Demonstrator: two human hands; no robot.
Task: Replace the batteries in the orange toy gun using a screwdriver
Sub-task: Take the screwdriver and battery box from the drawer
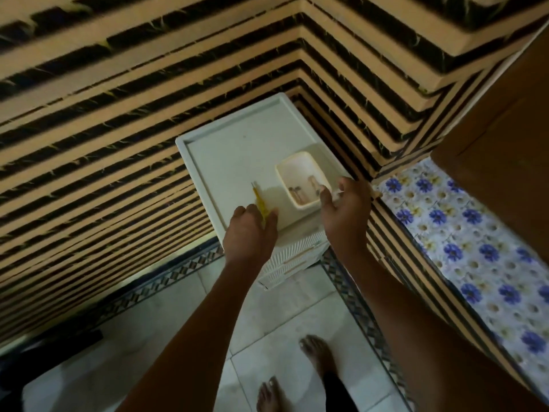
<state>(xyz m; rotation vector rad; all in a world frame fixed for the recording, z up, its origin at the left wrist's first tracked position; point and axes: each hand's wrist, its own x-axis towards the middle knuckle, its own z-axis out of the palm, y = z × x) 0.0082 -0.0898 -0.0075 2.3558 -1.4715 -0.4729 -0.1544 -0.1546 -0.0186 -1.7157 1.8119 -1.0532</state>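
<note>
1. Two hands reach over the top of a white plastic drawer unit that stands in the corner of a striped wall.
2. Left hand is at about 7 o'clock on that top, its fingers curled around the handle of a yellow screwdriver; the shaft points away toward 12 o'clock and lies low over the surface. Whether the tool is already lifted off it I cannot tell.
3. Right hand is at about 4 o'clock, thumb resting on the near corner of a small cream tray, the fingers loosely bent along its outer side. It looks like a light hold on the rim, not a firm grasp.
4. Inside the tray lie a few small brownish cylinders, probably batteries, though they are too blurred to be sure.
5. No orange toy gun shows anywhere in view, so its place cannot be told from here.
6. My reading of the step: this is the gathering of tools and batteries, right at the start; no screw has been touched.
7. Next, the screwdriver needs a secure grip and the tray should travel level so its contents do not roll out; then both must be brought to the toy, wherever it is.
8. Bare feet stand on the tiled floor below.
</note>
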